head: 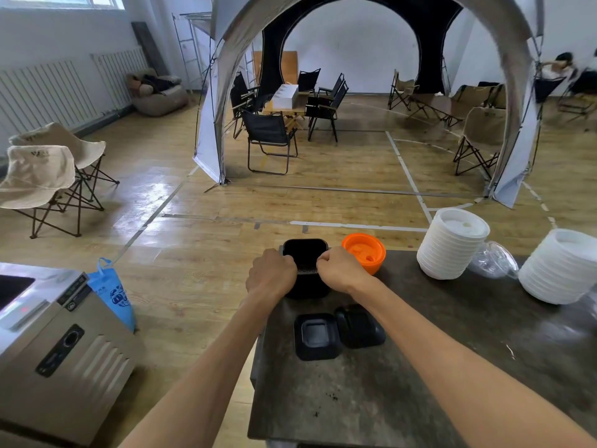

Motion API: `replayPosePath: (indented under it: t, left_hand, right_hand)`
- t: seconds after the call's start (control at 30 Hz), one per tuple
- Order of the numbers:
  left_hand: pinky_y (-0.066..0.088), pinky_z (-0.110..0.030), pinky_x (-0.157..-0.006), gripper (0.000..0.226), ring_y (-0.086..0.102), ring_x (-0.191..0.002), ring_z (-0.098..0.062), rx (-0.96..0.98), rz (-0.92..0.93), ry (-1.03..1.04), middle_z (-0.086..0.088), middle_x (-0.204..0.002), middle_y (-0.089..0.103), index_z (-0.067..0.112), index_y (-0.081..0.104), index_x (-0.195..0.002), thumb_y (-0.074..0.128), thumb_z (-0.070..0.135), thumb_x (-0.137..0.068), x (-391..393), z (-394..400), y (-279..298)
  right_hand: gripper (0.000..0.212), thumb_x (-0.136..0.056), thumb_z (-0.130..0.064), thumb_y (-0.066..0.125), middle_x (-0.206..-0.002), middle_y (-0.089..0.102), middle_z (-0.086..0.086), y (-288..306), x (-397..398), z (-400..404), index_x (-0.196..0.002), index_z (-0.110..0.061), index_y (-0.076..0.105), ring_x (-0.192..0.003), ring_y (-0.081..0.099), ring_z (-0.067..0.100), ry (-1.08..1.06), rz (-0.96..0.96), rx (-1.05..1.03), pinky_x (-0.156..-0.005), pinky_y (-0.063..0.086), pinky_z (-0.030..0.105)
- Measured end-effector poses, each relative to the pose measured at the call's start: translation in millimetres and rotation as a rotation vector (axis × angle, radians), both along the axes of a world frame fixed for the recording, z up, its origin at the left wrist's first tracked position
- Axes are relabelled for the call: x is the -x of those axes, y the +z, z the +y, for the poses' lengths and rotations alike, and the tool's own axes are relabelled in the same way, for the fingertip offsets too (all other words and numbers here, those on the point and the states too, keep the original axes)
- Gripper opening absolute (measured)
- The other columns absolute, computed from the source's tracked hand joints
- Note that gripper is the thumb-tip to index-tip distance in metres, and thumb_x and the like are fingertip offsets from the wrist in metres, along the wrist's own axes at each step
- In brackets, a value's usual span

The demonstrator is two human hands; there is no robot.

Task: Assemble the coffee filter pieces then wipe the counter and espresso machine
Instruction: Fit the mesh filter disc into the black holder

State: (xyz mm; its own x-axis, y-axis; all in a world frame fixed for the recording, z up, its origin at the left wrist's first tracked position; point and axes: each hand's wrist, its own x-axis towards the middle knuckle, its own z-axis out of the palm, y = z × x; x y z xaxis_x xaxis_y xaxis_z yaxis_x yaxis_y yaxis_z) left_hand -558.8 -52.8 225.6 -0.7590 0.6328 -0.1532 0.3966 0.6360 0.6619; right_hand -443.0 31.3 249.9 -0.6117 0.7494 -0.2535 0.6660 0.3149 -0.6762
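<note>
From the head camera, both hands meet at the far-left corner of the dark tabletop, over a black, square-mouthed filter box. The left hand has a narrow, curled grip on the box's left rim; the right hand curls the same way at the right rim. Between the two fists a thin strip with a fine mesh look, the mesh insert, spans the near edge of the opening, and each hand appears to pinch one end of it, though the fingertips are hidden behind the knuckles.

The relation that matters is that the insert lies directly between the hands, its long axis running left to right across the box mouth, with the opening just beyond it on the far side. Neither hand is nearer; they are matched.

The box is matte black with rounded corners and stands upright. Nearer the person, apart from the box, two more black pieces lie flat and touching: a square frame piece with a recessed centre, and a lid piece to its right. They are probably next in the assembly.

An orange cap sits just right of the box. Coffee crumbs dot the near tabletop, so wiping is not yet done.
</note>
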Motion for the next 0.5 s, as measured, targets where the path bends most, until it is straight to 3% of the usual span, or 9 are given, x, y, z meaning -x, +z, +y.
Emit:
replayPosePath:
  t: [0.2,0.3,0.37,0.5]
  left_hand:
    - [0.050,-0.043,-0.083,0.037,0.060,-0.094,-0.037,-0.013,-0.009,-0.023,-0.018,-0.107,0.065,0.006,0.059,-0.108,0.036,0.033,-0.095,-6.1,-2.3,3.1]
    - [0.049,-0.042,-0.079,0.035,0.062,-0.095,-0.035,-0.075,0.221,-0.028,-0.014,-0.105,0.066,0.010,0.053,-0.124,0.040,0.031,-0.100,-23.5,-13.5,8.5]
    - [0.049,-0.044,-0.081,0.032,0.061,-0.095,-0.033,-0.165,0.440,-0.087,-0.011,-0.106,0.066,0.012,0.055,-0.123,0.048,0.028,-0.096,-41.3,-18.6,17.5]
    - [0.048,-0.045,-0.083,0.022,0.060,-0.098,-0.033,-0.262,0.569,-0.297,-0.009,-0.109,0.065,0.015,0.066,-0.110,0.062,0.021,-0.089,-82.7,-6.2,29.5]
  right_hand:
    - [0.028,-0.098,-0.015,0.044,-0.071,0.056,0.002,3.7,-2.3,-3.3,-0.078,-0.012,0.063,-0.063,0.052,0.013,-0.001,0.036,0.047,-0.053,0.037,0.026]
    - [0.027,-0.098,-0.017,0.047,-0.094,0.068,0.009,4.9,-15.5,-9.3,-0.103,-0.005,0.070,-0.088,0.063,0.022,-0.054,0.139,0.032,-0.073,0.049,0.032]
    - [0.031,-0.097,-0.018,0.049,-0.115,0.069,0.009,8.2,-31.1,-12.5,-0.120,-0.007,0.067,-0.109,0.062,0.022,-0.109,0.215,0.016,-0.085,0.046,0.027]
    - [0.028,-0.092,-0.024,0.057,-0.116,0.071,0.001,18.4,-82.7,-13.5,-0.115,-0.017,0.071,-0.109,0.064,0.016,-0.224,0.314,-0.102,-0.091,0.049,0.026]
